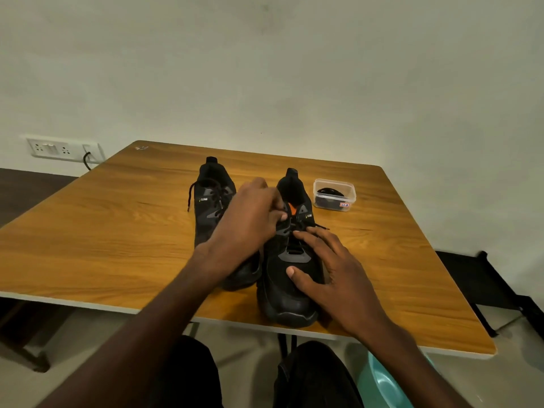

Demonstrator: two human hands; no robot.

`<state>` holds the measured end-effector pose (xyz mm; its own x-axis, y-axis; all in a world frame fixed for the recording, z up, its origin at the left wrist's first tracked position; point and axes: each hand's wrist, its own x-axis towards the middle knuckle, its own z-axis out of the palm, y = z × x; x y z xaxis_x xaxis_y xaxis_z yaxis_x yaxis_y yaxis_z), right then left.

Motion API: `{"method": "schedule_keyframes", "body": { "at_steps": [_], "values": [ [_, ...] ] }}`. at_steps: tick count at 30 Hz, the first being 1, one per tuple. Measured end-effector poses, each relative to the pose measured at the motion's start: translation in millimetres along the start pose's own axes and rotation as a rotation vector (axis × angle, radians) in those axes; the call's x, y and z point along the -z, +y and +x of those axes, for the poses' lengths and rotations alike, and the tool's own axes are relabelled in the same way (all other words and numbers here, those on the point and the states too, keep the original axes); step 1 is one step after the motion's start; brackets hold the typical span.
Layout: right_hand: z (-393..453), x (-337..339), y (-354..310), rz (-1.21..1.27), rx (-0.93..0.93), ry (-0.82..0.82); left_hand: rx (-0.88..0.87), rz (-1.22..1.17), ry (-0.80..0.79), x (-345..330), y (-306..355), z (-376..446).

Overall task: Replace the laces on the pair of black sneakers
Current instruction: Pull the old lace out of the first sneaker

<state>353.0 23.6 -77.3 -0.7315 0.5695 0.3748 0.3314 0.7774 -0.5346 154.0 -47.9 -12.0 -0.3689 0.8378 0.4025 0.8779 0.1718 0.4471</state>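
While right hand (338,272) lies flat on near sneaker (290,295) at table (117,245) edge, left hand (250,222) grip pinches lace (294,226).

In front of me is a wooden worktop (117,231) with an orange-brown grain and a pale edge, its far side close to the wall. Two black sneakers stand on it side by side, toes pointing toward me. The left sneaker (210,201) sits a little farther back, its black lace (191,194) trailing loose onto the wood on its left. The right sneaker (290,290) stands nearer, its toe just short of the near edge. Just beyond it to the right rests a small clear plastic box (334,194) holding something black and coiled. A small pale mark (142,148) shows near the far left corner.
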Motion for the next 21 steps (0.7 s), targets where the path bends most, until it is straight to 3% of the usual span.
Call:
{"method": "schedule_keyframes", "body": {
  "at_steps": [5, 9, 13, 16, 21],
  "values": [
    [-1, 0, 0, -0.011, 0.009, 0.001, -0.006, 0.075, 0.134, 3, 4, -1],
    [-1, 0, 0, 0.002, 0.004, -0.005, 0.207, -0.564, 0.262, 18, 5, 5],
    [-1, 1, 1, -0.002, 0.003, -0.013, 0.32, -1.09, 0.208, 16, 9, 2],
    [-1, 2, 0, -0.007, -0.005, -0.016, 0.323, -0.995, 0.206, 3, 3, 3],
    [-3, 2, -3, -0.04, 0.003, -0.013, 0.439, -1.099, 0.214, -14, 12, 2]
  ]
}}
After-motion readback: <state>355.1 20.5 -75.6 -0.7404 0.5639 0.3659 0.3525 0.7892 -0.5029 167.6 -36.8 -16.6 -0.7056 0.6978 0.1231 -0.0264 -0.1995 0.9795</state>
